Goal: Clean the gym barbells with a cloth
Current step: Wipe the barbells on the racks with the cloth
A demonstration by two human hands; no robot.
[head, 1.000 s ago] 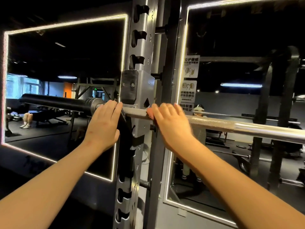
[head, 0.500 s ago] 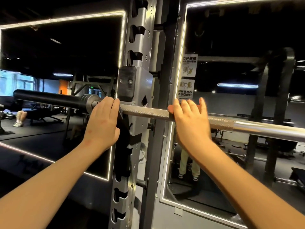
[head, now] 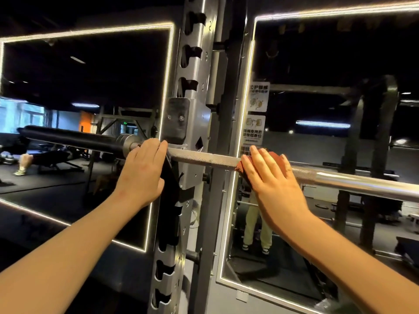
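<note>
Head view, barbell: we are looking at the barbell lying level across the rack upright, with its dark sleeve running out to the left in front of a mirror.
Head view, cloth: a reddish cloth is sitting on the knurled stretch of the bar, mostly hidden under the right hand.
Left hand: the left hand is resting on the bar just beside the upright. Its fingers are lying fairly straight over the top and are not wrapping round it.
Right hand: the right hand is pressing the cloth onto the bar with flat, spread fingers.
Handling, bar: we are judging it heavy and rigid. It is likely to roll in its hooks, so the left hand is serving to steady it.
Handling, cloth: we are reading it as soft and light. It is apt to drag on the knurling and slide more easily on the smooth chrome.
Where to hold: we are favouring wrapping the cloth round the shaft.
</note>
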